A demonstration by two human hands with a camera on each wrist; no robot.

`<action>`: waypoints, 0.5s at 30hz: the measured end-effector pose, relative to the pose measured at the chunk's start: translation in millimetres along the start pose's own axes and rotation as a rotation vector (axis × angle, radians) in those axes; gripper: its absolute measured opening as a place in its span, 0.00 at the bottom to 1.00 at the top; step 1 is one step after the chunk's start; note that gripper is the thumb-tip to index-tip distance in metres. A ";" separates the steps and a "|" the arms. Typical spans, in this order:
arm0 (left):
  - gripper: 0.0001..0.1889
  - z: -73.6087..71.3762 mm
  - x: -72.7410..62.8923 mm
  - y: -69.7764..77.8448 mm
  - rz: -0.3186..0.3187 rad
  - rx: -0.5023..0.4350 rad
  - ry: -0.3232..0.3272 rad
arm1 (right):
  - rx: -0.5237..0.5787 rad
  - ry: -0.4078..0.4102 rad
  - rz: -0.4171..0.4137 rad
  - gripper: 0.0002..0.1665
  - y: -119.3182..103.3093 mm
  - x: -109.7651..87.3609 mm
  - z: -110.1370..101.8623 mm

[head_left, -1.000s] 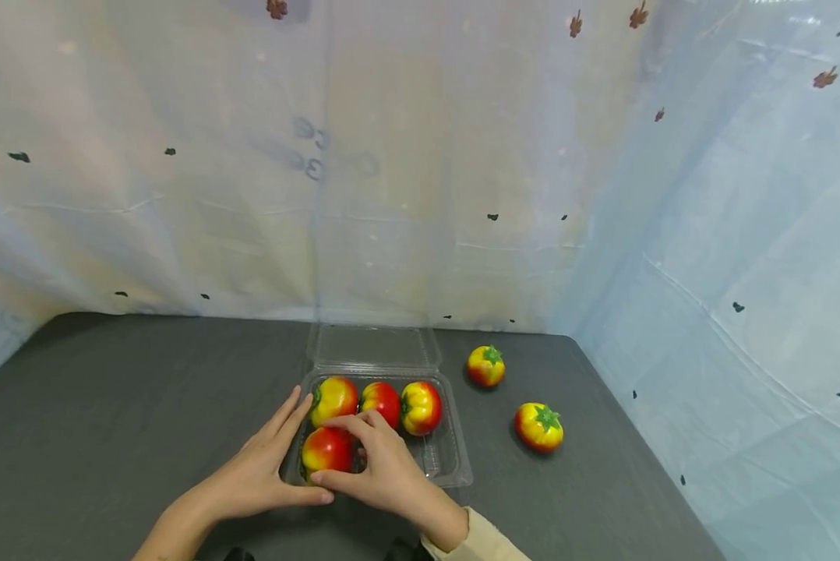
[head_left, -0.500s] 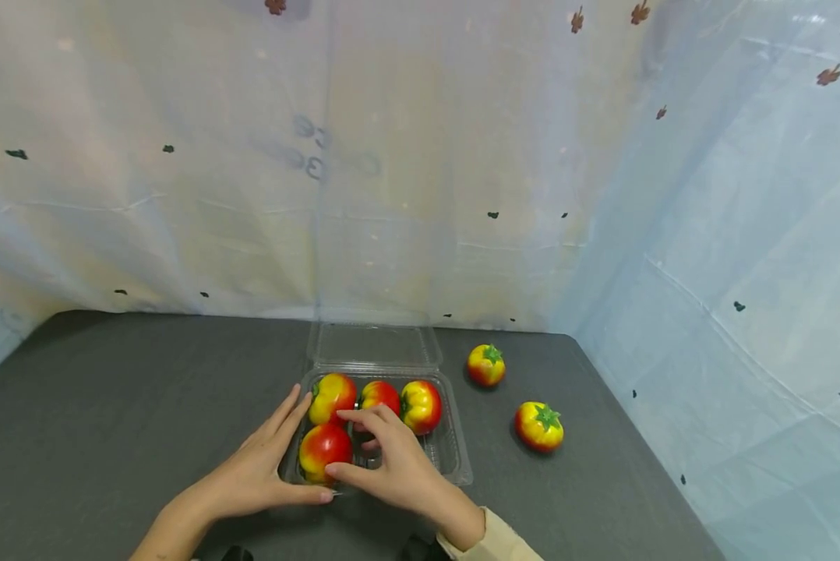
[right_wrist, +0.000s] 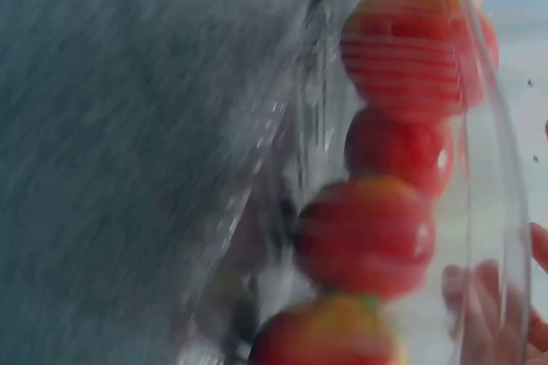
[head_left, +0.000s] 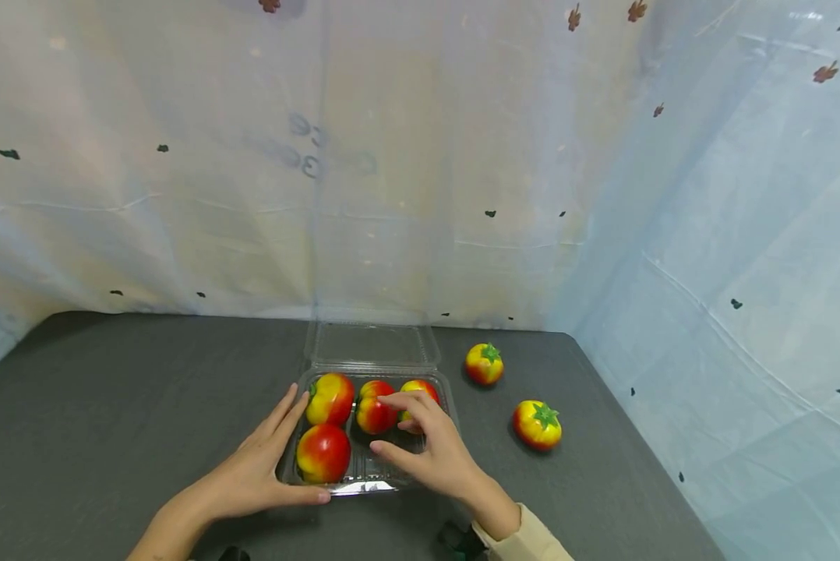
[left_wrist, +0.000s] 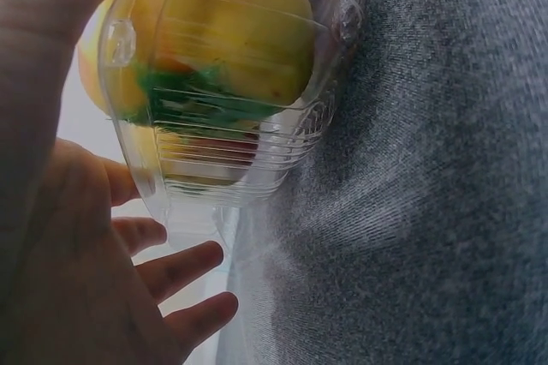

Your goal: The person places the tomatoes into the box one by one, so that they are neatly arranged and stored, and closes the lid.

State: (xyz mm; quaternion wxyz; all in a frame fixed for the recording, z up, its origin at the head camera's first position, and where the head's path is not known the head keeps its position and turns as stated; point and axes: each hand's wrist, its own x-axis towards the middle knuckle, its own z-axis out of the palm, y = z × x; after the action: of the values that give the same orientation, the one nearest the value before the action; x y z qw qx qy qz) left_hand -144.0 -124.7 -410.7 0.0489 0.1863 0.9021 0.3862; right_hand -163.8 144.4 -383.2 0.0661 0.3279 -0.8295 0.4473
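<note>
A clear plastic clamshell box [head_left: 372,486] lies with its lid folded back, holding several red-and-yellow, tomato-like fruits. At its left side my left hand [head_left: 255,467] is spread, fingers along the wall and thumb by the front edge; the left wrist view shows these fingers [left_wrist: 184,271] fairly straight. The front-left fruit [head_left: 323,453] rests in the box near that hand. My right hand [head_left: 437,452] hovers over the box's right half with thumb and fingers apart, holding nothing. It partly covers the back-right fruit [head_left: 420,387]; the middle fruit [head_left: 375,408] is beside its fingertips.
Two more such fruits, a farther one [head_left: 485,365] and a nearer one [head_left: 537,425], sit on the dark grey table [head_left: 146,389] right of the box. The raised transparent lid [head_left: 374,345] lies behind it. Pale curtains [head_left: 392,156] enclose the back and right.
My right hand has let go of the front-left fruit and moved right, away from it. That fruit has shifted slightly left in the box. The left hand has stayed about where it was.
</note>
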 end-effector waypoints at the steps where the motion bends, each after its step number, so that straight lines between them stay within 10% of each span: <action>1: 0.65 -0.1 0.2 -0.1 -0.003 -0.001 -0.002 | -0.004 0.009 -0.004 0.27 1.7 -0.9 -2.0; 15: 0.65 2.2 0.8 -0.7 0.003 -0.022 0.001 | -0.099 0.042 0.045 0.29 14.0 -10.7 -20.9</action>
State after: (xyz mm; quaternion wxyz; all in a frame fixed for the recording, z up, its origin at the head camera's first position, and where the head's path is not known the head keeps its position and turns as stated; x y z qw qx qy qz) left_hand -144.4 -123.4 -412.7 0.0500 0.1868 0.8975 0.3964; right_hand -167.8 171.5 -385.0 0.0896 0.2959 -0.8562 0.4139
